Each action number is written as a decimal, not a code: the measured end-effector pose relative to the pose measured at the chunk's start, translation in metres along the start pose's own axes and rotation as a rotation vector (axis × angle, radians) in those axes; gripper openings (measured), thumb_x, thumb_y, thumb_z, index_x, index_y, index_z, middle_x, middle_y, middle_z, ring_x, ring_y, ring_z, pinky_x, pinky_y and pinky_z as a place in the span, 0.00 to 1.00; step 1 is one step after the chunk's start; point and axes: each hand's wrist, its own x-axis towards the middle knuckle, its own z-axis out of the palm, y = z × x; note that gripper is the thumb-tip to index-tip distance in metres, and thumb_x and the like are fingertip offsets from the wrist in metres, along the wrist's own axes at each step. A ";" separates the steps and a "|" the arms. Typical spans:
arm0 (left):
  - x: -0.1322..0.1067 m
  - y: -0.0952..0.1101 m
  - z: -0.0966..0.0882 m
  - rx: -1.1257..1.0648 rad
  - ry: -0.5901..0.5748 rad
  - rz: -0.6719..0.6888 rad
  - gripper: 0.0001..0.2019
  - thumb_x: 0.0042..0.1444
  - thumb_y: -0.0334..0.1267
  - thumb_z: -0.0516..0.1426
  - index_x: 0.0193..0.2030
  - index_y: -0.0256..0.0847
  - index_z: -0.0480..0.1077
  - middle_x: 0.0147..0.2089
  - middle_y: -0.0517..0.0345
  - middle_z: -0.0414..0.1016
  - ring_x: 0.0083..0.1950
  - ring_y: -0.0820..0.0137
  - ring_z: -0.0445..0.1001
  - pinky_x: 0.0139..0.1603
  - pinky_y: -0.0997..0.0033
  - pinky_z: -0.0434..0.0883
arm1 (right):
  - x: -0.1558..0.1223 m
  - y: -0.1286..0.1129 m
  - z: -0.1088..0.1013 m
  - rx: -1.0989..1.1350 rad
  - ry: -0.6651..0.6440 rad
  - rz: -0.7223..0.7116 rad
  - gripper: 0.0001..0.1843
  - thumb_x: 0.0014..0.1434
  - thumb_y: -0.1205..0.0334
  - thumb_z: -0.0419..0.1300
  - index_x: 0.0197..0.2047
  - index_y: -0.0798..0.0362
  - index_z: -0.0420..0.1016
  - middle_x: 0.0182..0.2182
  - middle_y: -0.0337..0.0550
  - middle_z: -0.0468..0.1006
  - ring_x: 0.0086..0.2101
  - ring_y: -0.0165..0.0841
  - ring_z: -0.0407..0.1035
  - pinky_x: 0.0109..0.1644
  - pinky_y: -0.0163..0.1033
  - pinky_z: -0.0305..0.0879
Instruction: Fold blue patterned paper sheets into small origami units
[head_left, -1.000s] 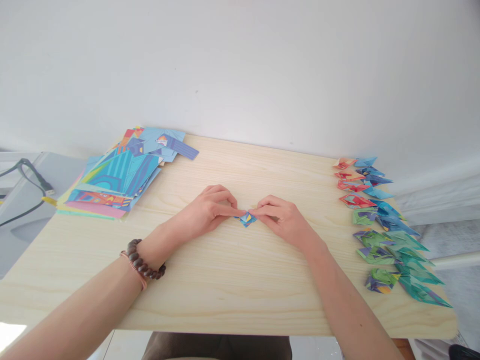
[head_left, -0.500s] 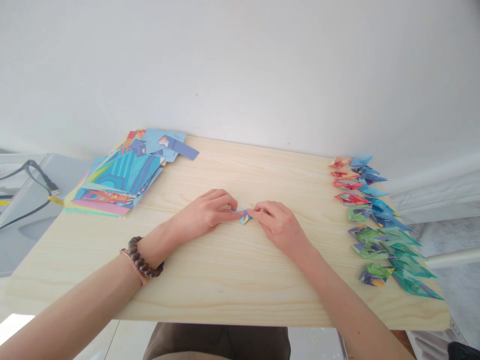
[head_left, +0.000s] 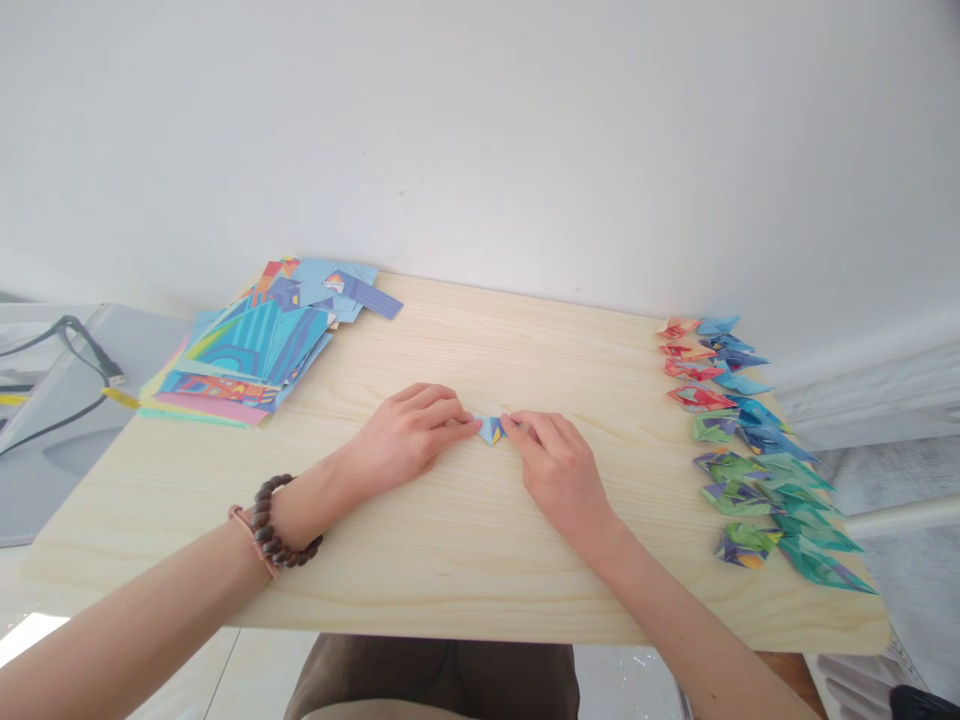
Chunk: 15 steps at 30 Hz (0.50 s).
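Observation:
A small folded piece of paper (head_left: 491, 430), light blue with dark blue and yellow, lies on the wooden table (head_left: 450, 560) between my two hands. My left hand (head_left: 412, 430) grips its left corner, fingertips pressed together at the edge. At the opposite corner, the thumb and forefinger of my right hand (head_left: 559, 465) pinch the paper. The fingertips cover both ends, so only the middle and the downward point of the piece show.
A stack of colourful paper sheets (head_left: 247, 345) lies at the table's back left. Several folded paper pieces in red, blue and green (head_left: 739, 490) stand in two columns along the right side. A black cable (head_left: 90, 350) hangs beyond the left edge. A white wall (head_left: 480, 140) rises behind.
My left fingertips have drawn slightly leftward and my right fingers slightly rightward, so more of the folded paper shows. The whole view has shifted a little.

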 end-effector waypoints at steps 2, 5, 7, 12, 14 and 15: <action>-0.002 0.003 0.000 0.030 0.026 -0.012 0.17 0.58 0.25 0.51 0.52 0.38 0.69 0.45 0.52 0.75 0.52 0.63 0.68 0.51 0.60 0.68 | 0.001 -0.003 0.000 0.010 0.017 0.015 0.20 0.62 0.74 0.47 0.53 0.56 0.72 0.46 0.47 0.75 0.44 0.38 0.65 0.48 0.45 0.64; -0.003 0.008 0.000 0.065 0.023 -0.022 0.19 0.56 0.24 0.51 0.54 0.39 0.68 0.45 0.51 0.75 0.52 0.63 0.68 0.51 0.60 0.69 | 0.005 -0.007 -0.002 0.050 0.059 0.068 0.17 0.60 0.70 0.52 0.49 0.54 0.75 0.43 0.46 0.75 0.42 0.38 0.65 0.47 0.45 0.64; -0.003 0.009 -0.001 0.075 -0.012 -0.020 0.22 0.55 0.24 0.51 0.56 0.42 0.66 0.47 0.52 0.74 0.53 0.62 0.67 0.52 0.59 0.69 | 0.009 -0.009 -0.003 0.102 0.084 0.125 0.13 0.59 0.66 0.55 0.45 0.53 0.77 0.41 0.45 0.75 0.40 0.37 0.66 0.47 0.45 0.64; -0.007 0.011 -0.005 0.077 -0.086 -0.007 0.26 0.54 0.23 0.51 0.59 0.49 0.64 0.54 0.53 0.69 0.58 0.59 0.63 0.52 0.58 0.69 | 0.017 -0.003 0.001 0.257 0.116 0.256 0.09 0.60 0.60 0.57 0.36 0.50 0.79 0.36 0.43 0.74 0.37 0.34 0.67 0.45 0.42 0.64; -0.008 0.011 -0.006 0.080 -0.104 -0.003 0.27 0.54 0.23 0.50 0.59 0.50 0.64 0.55 0.53 0.67 0.59 0.58 0.62 0.52 0.57 0.69 | 0.017 0.000 0.003 0.301 0.103 0.261 0.08 0.60 0.60 0.58 0.37 0.49 0.78 0.37 0.42 0.73 0.38 0.34 0.67 0.45 0.42 0.64; -0.009 0.011 -0.007 0.081 -0.108 -0.003 0.27 0.54 0.23 0.50 0.59 0.50 0.64 0.56 0.53 0.67 0.59 0.58 0.62 0.53 0.57 0.69 | 0.017 0.000 0.005 0.313 0.101 0.251 0.07 0.60 0.60 0.58 0.38 0.49 0.78 0.38 0.42 0.73 0.38 0.33 0.67 0.46 0.41 0.64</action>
